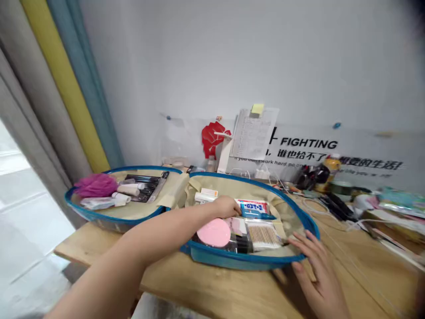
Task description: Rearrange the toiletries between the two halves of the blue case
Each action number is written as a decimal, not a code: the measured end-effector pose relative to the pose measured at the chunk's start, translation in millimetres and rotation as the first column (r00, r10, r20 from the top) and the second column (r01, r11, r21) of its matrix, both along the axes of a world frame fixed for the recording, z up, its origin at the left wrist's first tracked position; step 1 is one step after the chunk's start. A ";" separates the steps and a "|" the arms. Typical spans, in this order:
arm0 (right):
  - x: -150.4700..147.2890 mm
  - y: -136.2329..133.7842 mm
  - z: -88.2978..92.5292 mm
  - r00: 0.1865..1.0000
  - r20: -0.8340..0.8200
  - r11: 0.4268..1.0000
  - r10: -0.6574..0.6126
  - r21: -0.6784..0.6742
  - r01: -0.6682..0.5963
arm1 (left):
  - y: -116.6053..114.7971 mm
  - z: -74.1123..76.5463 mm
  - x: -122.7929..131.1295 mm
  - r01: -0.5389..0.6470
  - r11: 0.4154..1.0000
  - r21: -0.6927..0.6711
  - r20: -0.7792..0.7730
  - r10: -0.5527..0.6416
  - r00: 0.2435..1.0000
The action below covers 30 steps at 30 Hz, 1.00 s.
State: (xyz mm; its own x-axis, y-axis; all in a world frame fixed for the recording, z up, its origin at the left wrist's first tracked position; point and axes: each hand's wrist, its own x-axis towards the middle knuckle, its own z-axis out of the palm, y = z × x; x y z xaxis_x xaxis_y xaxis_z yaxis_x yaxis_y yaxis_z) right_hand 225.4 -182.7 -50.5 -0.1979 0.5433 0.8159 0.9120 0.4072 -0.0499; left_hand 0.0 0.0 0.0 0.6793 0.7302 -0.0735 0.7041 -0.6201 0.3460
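Observation:
A blue-rimmed case (pixel 247 260) lies unfolded on the table, its two halves side by side. My left hand (pixel 226 207) reaches into the right half with curled fingers, close to a blue, white and red toothpaste package (pixel 254 208). Whatever its fingertips hold or touch is hidden. In front of it are a pink round pad (pixel 214 232) and a clear pack of cotton swabs (pixel 264 235). Small white boxes (pixel 209 193) sit behind my forearm. My right hand (pixel 315 270) rests at the case's right rim, fingers stretched over the edge and thumb outside.
The left half holds a purple bath puff (pixel 96 185), small tubes (pixel 129 189) and a black flat pack (pixel 149 185). A white lamp (pixel 225 153) stands behind. Cables (pixel 332 217), bottles (pixel 332 166) and other clutter cover the right of the wooden table (pixel 212 283).

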 end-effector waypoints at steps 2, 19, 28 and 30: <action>-0.6 0.3 -0.6 1.000 -0.018 1.000 0.004 -0.003 -0.004 | 0.7 -0.5 -0.6 -0.008 1.000 0.000 0.007 0.008 1.000; 1.6 5.0 -1.9 1.000 -0.015 1.000 0.018 0.004 -0.018 | 24.9 63.9 -49.4 -0.307 0.950 0.062 0.594 0.212 0.776; 7.4 6.1 -4.8 1.000 0.019 1.000 0.022 0.019 -0.023 | 6.4 68.6 -187.3 -0.551 0.824 0.130 0.482 0.433 0.762; 7.6 7.0 -4.7 0.999 0.026 0.999 0.031 0.019 -0.031 | 5.8 68.8 -239.0 -0.641 0.748 0.170 0.409 0.538 0.737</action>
